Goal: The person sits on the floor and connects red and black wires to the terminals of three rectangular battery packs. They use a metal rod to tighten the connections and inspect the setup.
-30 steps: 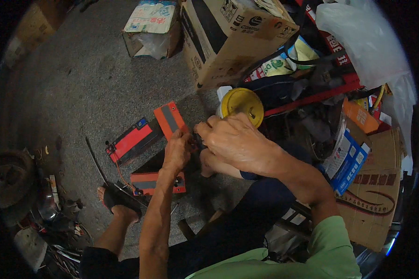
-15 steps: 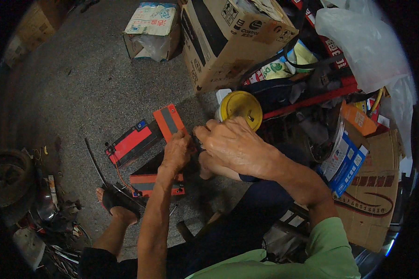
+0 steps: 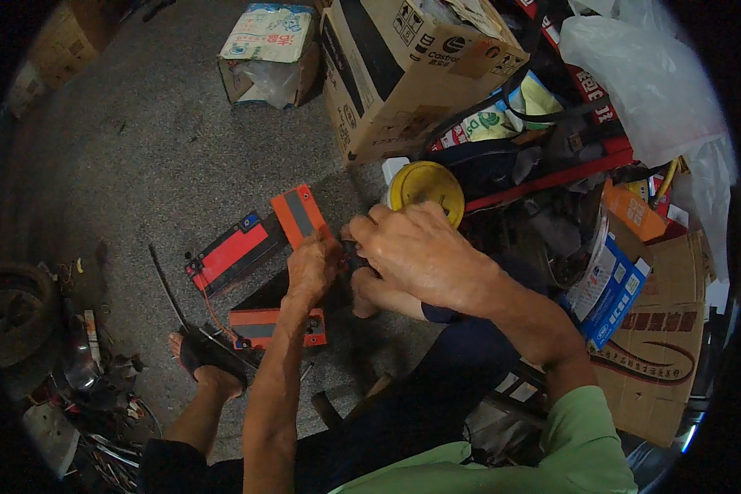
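Observation:
My left hand (image 3: 313, 267) is closed, its fingertips at the near end of an orange battery (image 3: 300, 212) with a grey stripe. Just right of it, my right hand (image 3: 424, 251) is curled with its knuckles up. Whatever either hand pinches is hidden by the fingers. To the left lies a battery with a red top (image 3: 232, 257) and a blue corner piece. A second orange-and-grey battery (image 3: 263, 323) sits nearer me, partly behind my left forearm. A thin orange wire (image 3: 213, 311) runs between the red-topped battery and this nearer one.
A yellow round lid (image 3: 428, 191) lies beyond my right hand. Cardboard boxes (image 3: 412, 90) stand at the back. A blue box (image 3: 613, 292) and flattened cardboard (image 3: 663, 329) lie at right. A black cable (image 3: 166, 284) lies near my left foot. A tyre (image 3: 12, 317) is at far left.
Both hands stay almost in place beside the orange battery. My right hand has shifted very slightly, its fingers still curled. The batteries have not moved.

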A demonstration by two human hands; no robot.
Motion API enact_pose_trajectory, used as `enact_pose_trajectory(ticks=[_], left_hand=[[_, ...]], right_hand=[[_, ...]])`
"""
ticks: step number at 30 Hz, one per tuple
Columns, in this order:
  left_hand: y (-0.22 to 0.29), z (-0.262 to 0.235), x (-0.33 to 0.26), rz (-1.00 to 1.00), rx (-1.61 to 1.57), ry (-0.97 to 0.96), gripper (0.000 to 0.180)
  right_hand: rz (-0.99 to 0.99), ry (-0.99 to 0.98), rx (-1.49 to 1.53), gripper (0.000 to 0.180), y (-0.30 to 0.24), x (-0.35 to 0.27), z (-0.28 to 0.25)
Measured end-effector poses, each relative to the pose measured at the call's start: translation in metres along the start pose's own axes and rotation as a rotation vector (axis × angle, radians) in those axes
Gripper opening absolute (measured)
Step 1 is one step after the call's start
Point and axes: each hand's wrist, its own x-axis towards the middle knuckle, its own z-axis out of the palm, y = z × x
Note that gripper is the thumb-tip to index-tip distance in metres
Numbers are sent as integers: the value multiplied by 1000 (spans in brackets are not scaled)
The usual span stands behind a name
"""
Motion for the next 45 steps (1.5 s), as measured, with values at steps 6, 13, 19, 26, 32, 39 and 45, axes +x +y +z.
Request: enact_pose_trajectory(ticks=[6,13,19,26,32,39,45], left_hand=[[0,5,5,3,121,-36,14],[-8,2,5,2,52,-85,21],[-16,6,6,35,84,-49,16],[-11,0,9,15,122,-84,16],[-9,-8,10,-13,170,-146,18],[-17,-4,9,59,72,-96,20],[-7,-1,6,11,124,-43,21]], right_hand=[[-5,43,-4,50,3,-1,2],[-95,130,-8,40,8,-5,14],[-166,204,-33,33,9,-5,19],[-114,116,-18,43,4,-1,17],[-143,165,-9,52,7,0,23],[-128,137,24,52,2,0,19],[-154,186,4,51,6,-3,24]])
